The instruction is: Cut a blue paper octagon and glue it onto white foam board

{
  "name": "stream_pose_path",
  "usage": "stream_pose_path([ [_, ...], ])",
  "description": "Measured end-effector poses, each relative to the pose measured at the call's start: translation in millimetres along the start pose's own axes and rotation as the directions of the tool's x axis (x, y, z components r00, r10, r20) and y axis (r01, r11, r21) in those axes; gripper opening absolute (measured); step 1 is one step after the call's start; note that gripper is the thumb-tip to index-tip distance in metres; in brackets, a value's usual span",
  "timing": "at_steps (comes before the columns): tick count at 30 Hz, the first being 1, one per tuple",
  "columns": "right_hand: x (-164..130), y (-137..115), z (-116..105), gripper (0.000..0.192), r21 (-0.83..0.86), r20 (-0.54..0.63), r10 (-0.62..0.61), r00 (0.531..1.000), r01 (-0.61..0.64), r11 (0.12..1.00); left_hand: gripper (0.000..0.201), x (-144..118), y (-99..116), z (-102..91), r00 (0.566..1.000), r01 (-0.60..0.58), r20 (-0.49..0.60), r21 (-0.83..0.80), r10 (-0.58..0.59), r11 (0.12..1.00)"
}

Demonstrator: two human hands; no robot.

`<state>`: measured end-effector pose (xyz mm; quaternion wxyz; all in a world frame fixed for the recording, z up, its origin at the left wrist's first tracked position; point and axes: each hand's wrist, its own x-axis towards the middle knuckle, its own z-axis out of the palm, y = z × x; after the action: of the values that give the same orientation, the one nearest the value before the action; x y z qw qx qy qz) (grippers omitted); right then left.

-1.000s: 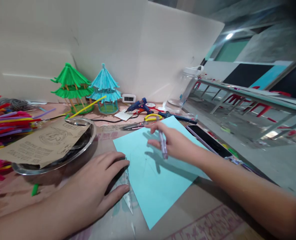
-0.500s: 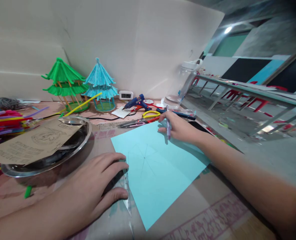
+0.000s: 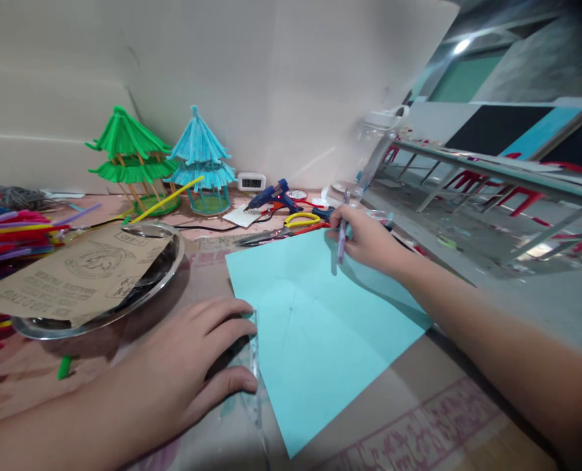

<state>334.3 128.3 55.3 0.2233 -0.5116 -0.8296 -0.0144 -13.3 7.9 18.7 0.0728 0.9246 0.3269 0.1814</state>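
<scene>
Pressing a clear ruler (image 3: 252, 366) flat on the tabletop (image 3: 418, 399), the left hand (image 3: 182, 373) keeps it steady against the blue paper's (image 3: 315, 327) edge. The right hand (image 3: 369, 245) has its grip closed around a purple pen (image 3: 342, 239) near the paper's far corner. Brown sheet's (image 3: 79, 278) print isn't readable.

a craft workshop bench

the table (image 3: 418, 405) is crowded with making supplies: a heap of coloured pipe cleaners (image 3: 10, 232), two small pagoda models (image 3: 173, 160), a blue glue gun (image 3: 273, 195) and yellow-handled scissors (image 3: 291, 226). beyond stand long bare worktables (image 3: 491, 176) with red stools (image 3: 521, 199) on a concrete floor.
</scene>
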Motion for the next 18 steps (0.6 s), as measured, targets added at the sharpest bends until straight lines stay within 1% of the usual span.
stream_pose_path([
  [3,0.7,-4.0,-7.6,0.007,0.018,0.057,0.050,0.997,-0.051,0.999,0.038,-1.3,1.6,-1.0,1.000,0.021,-0.013,0.033,-0.021,0.999],
  [5,0.4,-1.9,-9.1,0.008,0.028,0.107,0.067,0.992,-0.071,0.997,0.037,-2.1,3.6,-1.8,0.999,0.039,-0.027,0.045,-0.038,0.998],
  [10,1.9,13.2,-12.8,0.012,0.030,0.211,0.044,0.977,-0.051,0.998,0.036,-1.2,4.1,-1.7,0.998,0.063,-0.013,0.034,-0.063,0.997],
  [12,4.1,12.7,-17.8,0.015,0.010,0.225,0.052,0.973,-0.056,0.998,0.036,0.1,2.3,-0.5,0.997,0.081,-0.017,0.028,-0.081,0.996],
  [14,5.2,1.2,-23.6,0.021,0.032,0.182,0.086,0.980,-0.093,0.995,0.041,1.5,1.3,-0.3,0.995,0.097,-0.036,0.029,-0.096,0.995],
  [15,4.5,-9.4,-25.8,0.026,0.083,0.147,0.100,0.984,-0.113,0.990,0.044,2.0,1.4,-1.1,0.994,0.101,-0.048,0.029,-0.100,0.994],
  [16,2.7,-22.8,-27.2,0.030,0.174,0.104,0.112,0.988,-0.129,0.976,0.045,2.5,2.2,-2.5,0.993,0.102,-0.054,0.028,-0.101,0.994],
  [17,-0.4,-38.3,-27.3,0.033,0.318,0.062,0.097,0.993,-0.112,0.941,0.043,2.9,3.5,-4.5,0.994,0.102,-0.053,0.029,-0.101,0.994],
  [18,-4.8,-55.0,-25.7,0.032,0.458,0.036,0.057,0.998,-0.067,0.886,0.040,3.1,5.3,-7.0,0.994,0.097,-0.046,0.031,-0.096,0.995],
])
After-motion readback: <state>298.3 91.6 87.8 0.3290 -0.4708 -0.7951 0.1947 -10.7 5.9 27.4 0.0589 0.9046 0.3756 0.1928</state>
